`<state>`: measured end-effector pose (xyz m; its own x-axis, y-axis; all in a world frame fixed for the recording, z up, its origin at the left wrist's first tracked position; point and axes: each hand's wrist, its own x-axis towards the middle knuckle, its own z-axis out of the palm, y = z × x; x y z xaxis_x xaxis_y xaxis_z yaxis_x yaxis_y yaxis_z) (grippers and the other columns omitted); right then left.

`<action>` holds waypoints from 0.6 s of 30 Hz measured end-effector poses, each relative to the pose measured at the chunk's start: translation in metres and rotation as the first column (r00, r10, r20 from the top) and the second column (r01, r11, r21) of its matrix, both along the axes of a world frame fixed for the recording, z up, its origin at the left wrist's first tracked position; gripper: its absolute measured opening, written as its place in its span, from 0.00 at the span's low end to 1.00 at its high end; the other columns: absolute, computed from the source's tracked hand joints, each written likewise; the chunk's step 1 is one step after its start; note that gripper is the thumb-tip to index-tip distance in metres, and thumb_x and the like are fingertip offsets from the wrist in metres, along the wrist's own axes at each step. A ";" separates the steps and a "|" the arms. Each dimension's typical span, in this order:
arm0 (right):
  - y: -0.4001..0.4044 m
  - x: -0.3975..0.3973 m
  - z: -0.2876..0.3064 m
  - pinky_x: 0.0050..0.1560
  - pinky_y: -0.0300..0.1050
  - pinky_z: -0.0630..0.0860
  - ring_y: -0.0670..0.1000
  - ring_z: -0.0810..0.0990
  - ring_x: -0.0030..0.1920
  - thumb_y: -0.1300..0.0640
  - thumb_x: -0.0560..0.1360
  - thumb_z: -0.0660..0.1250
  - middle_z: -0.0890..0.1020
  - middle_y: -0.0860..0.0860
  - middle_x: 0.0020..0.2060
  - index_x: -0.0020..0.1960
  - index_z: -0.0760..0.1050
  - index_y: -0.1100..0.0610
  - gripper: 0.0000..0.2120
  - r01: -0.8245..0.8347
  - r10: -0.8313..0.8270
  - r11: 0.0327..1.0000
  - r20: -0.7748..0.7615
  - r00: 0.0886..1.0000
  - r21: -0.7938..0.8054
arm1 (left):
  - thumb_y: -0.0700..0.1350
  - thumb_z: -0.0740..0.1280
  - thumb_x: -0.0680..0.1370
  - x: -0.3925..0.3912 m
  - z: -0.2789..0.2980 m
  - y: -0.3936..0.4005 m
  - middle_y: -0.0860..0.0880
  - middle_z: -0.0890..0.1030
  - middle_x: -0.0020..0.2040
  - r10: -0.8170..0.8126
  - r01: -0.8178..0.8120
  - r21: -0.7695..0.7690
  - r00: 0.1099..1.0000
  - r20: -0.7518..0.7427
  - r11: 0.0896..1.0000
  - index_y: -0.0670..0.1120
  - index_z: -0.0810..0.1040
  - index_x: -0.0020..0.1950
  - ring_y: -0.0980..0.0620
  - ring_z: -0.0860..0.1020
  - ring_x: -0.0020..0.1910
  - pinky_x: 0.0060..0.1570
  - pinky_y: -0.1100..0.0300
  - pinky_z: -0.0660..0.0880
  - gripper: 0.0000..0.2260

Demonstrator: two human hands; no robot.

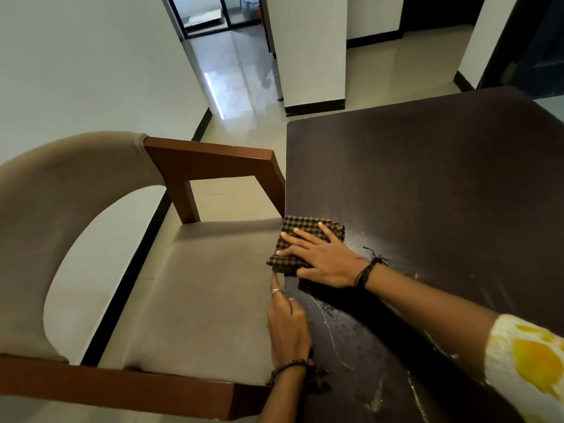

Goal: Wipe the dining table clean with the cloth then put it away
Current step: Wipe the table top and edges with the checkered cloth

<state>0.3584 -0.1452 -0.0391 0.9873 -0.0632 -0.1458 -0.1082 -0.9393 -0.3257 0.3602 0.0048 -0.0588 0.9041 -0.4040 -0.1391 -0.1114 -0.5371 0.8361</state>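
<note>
Cloth (306, 245): under your flat right hand (328, 262), at the table (442, 178) edge
Left hand (288, 328): loosely curled, holding nothing, forefinger just below the cloth
Writing: none readable

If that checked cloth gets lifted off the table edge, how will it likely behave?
The checked cloth is probably floppy: it lies folded, one corner drooping past the dining table edge. It likely weighs little, flattened under the right hand. It may be damp, given wet streaks on the tabletop nearby.
</note>
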 end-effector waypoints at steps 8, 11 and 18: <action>-0.029 0.044 0.009 0.71 0.62 0.35 0.49 0.45 0.76 0.49 0.80 0.52 0.48 0.46 0.77 0.74 0.55 0.45 0.22 0.127 -0.126 0.991 -0.043 0.991 0.030 | 0.36 0.55 0.77 0.001 -0.001 0.001 0.43 0.73 0.65 -0.002 0.002 0.013 1.000 0.027 1.000 0.44 0.65 0.70 0.45 0.71 0.62 0.62 0.53 0.67 0.21; -0.024 0.052 0.006 0.71 0.64 0.36 0.49 0.44 0.76 0.48 0.80 0.51 0.47 0.47 0.77 0.75 0.53 0.44 0.23 0.167 -0.167 0.986 -0.046 0.985 -0.007 | 0.36 0.54 0.77 0.001 -0.001 0.001 0.44 0.73 0.65 0.000 0.000 0.019 1.000 0.014 1.000 0.44 0.66 0.70 0.46 0.71 0.62 0.64 0.51 0.67 0.20; 0.009 -0.002 -0.001 0.71 0.63 0.35 0.50 0.43 0.76 0.47 0.80 0.50 0.46 0.47 0.77 0.75 0.50 0.42 0.24 0.068 -0.067 0.997 0.030 0.997 -0.043 | 0.36 0.53 0.79 -0.002 0.008 -0.002 0.43 0.68 0.69 -0.003 0.001 0.065 0.999 0.038 0.998 0.42 0.62 0.72 0.46 0.67 0.66 0.63 0.58 0.62 0.20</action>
